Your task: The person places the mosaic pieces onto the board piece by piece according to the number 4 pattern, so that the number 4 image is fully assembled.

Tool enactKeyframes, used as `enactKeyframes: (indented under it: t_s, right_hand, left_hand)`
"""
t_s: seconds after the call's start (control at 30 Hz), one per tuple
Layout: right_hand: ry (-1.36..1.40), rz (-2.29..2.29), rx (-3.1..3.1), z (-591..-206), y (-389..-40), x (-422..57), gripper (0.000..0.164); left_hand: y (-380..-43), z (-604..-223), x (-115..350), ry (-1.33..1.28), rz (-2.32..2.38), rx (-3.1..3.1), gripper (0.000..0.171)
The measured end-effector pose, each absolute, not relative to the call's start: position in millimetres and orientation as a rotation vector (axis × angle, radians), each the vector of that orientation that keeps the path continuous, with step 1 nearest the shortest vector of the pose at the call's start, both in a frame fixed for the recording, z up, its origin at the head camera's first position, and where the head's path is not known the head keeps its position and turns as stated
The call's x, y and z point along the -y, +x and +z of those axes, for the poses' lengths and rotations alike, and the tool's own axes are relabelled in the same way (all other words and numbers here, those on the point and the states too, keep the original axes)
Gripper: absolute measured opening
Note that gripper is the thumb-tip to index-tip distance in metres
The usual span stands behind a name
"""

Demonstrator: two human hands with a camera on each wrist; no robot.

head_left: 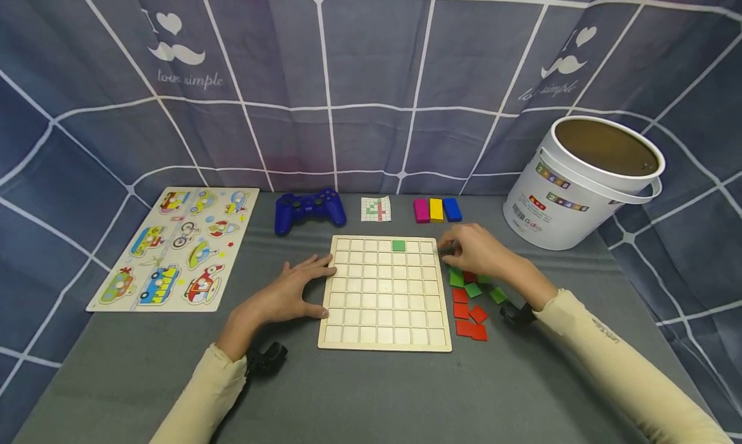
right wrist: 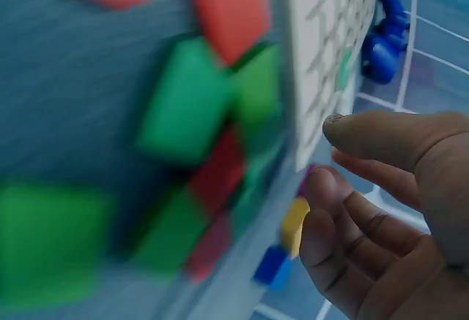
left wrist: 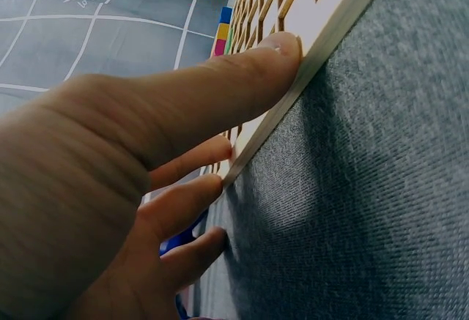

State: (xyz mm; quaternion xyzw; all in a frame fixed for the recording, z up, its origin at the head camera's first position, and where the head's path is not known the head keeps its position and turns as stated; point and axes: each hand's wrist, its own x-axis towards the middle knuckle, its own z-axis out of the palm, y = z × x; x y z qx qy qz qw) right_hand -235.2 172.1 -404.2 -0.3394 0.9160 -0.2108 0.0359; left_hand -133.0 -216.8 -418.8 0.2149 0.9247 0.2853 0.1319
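Note:
A wooden grid board [head_left: 385, 348] lies flat, with a single green square tile [head_left: 399, 245] in its top row. Spread along the board's left edge, my left hand [head_left: 290, 292] touches the rim with its thumb and fingertips. In the left wrist view the thumb [left wrist: 256, 71] presses on the rim. By the board's upper right corner is my right hand [head_left: 478, 249], its fingers loosely bent. The right wrist view shows a gap between thumb and fingers, with no tile there. Below that hand lie loose green tiles [head_left: 473, 290] and red tiles [head_left: 460, 310], partly overlapping.
Behind the board are a blue game controller [head_left: 310, 210], a small pattern card [head_left: 375, 209] and magenta, yellow and blue blocks [head_left: 437, 210]. A picture puzzle board [head_left: 180, 250] lies at left. A white bucket [head_left: 539, 199] stands at back right, before a hanging checked cloth [head_left: 371, 64].

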Motion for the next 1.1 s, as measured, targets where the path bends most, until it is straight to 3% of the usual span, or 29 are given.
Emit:
enactKeyframes:
  t_s: [0.27, 0.73, 1.1]
  right_hand:
    - [-0.998, -0.491, -2.877, -413.7, -234.6, -199.3, 0.025]
    - [-0.984, -0.415, -2.863, -411.5, -242.4, -200.2, 0.027]
    - [-1.125, -0.551, -2.862, -404.8, -234.8, -151.1, 0.024]
  left_hand:
    - [-131.7, -419.0, 222.5, 0.612, 0.841, -2.684, 0.085]
    - [-133.6, -417.8, 218.3, 0.623, 0.820, -2.680, 0.085]
    - [-132.4, -418.6, 217.6, 0.618, 0.820, -2.678, 0.085]
